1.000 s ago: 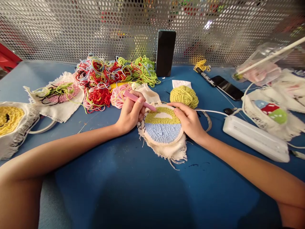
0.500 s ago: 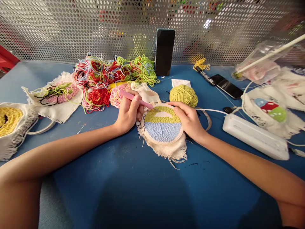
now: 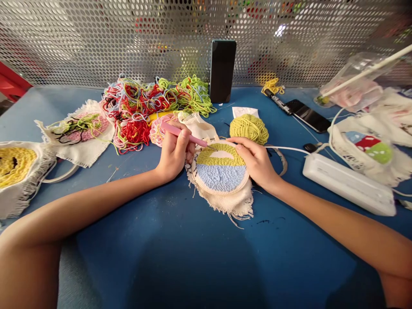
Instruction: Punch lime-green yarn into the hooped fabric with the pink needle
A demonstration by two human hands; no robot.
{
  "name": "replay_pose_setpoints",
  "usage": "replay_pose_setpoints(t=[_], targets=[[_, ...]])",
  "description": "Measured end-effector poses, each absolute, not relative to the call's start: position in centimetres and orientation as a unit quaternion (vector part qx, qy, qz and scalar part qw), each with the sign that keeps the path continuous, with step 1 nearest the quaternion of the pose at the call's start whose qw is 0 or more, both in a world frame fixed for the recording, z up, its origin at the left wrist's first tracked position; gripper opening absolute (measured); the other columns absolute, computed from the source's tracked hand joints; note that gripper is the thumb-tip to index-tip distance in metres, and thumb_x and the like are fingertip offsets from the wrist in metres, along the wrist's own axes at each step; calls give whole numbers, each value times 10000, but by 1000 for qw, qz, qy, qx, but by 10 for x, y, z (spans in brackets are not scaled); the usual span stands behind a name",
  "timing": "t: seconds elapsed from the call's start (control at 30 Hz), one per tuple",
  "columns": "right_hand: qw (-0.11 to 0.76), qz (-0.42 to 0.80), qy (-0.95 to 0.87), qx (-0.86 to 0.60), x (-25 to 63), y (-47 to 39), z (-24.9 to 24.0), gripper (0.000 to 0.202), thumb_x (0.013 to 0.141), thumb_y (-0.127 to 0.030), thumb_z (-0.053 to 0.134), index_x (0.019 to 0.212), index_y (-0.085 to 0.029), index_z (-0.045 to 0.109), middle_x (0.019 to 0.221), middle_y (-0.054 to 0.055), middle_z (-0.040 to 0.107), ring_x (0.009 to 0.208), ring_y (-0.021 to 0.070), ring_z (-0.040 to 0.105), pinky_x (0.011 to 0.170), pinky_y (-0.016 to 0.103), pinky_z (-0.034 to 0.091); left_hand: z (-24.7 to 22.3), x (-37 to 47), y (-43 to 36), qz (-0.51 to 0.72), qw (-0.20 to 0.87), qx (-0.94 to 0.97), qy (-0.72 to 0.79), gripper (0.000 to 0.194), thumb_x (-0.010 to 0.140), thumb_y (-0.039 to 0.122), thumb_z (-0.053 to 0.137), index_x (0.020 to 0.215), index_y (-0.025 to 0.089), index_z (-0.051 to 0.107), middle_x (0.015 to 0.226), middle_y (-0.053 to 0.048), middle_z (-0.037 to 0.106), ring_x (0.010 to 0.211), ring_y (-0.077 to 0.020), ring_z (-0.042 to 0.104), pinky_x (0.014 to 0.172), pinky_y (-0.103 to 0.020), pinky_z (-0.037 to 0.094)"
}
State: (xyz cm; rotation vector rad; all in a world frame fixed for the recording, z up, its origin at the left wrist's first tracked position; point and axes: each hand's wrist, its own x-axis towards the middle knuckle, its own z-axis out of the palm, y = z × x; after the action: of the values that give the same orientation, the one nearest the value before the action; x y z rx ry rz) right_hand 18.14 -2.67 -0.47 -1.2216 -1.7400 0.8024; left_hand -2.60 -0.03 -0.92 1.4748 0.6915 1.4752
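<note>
My left hand [image 3: 175,151] is closed around a pink punch needle [image 3: 183,133], its metal tip down at the upper part of the round embroidery hoop [image 3: 220,192]. White cloth stretched in the hoop carries looped yarn, olive green [image 3: 206,159] above and light blue [image 3: 220,178] below. A bare white patch [image 3: 222,155] shows inside the green. My right hand [image 3: 255,161] grips the hoop's right rim, thumb on top and fingers along the edge. Frayed cloth [image 3: 236,204] hangs out below the hoop. Just behind my right hand sits a ball of olive yarn [image 3: 248,128].
A tangled yarn heap [image 3: 151,101] lies behind my left hand, beside an upright phone [image 3: 222,71]. Finished-looking cloth pieces [image 3: 16,165] lie at the left. On the right are a white power strip [image 3: 349,184], another phone [image 3: 307,115], a marker [image 3: 277,102] and a clear cup [image 3: 354,83].
The view has shifted very slightly. Both hands keep their grips, and the punch needle's tip stays at nearly the same place on the hoop.
</note>
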Motion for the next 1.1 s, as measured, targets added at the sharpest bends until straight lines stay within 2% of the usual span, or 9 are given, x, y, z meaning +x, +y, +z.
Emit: replay_pose_setpoints(t=[0.3,0.67,1.0,1.1], targets=[[433,315,-695,-480,181,-26,-5,243,894,-271,429,1030,-222,625,1062,24,650,952,184,586,783,328,466,-11,-30,2,593,447,612,272,217,904,434,406,858,229,348,495,87,490,300,-50,417,315,-181,285],[434,328,-691,-475,181,-25,-6,257,900,-282,414,1047,-236,619,1085,20,644,1006,200,573,808,348,460,-11,-30,0,595,433,612,290,214,903,441,400,863,237,347,518,76,494,313,-55,413,331,-191,320],[437,323,-692,-475,181,-25,-5,249,895,-283,425,1030,-226,626,1072,20,647,965,190,576,751,325,466,-11,-30,1,595,443,617,264,190,910,409,401,861,232,349,492,83,487,305,-55,409,322,-182,313],[432,319,-694,-480,181,-26,-4,257,895,-294,424,1039,-230,626,1053,23,651,857,174,589,676,309,465,-9,-29,0,591,440,624,261,203,908,413,407,850,227,351,468,90,471,298,-47,402,317,-166,300]])
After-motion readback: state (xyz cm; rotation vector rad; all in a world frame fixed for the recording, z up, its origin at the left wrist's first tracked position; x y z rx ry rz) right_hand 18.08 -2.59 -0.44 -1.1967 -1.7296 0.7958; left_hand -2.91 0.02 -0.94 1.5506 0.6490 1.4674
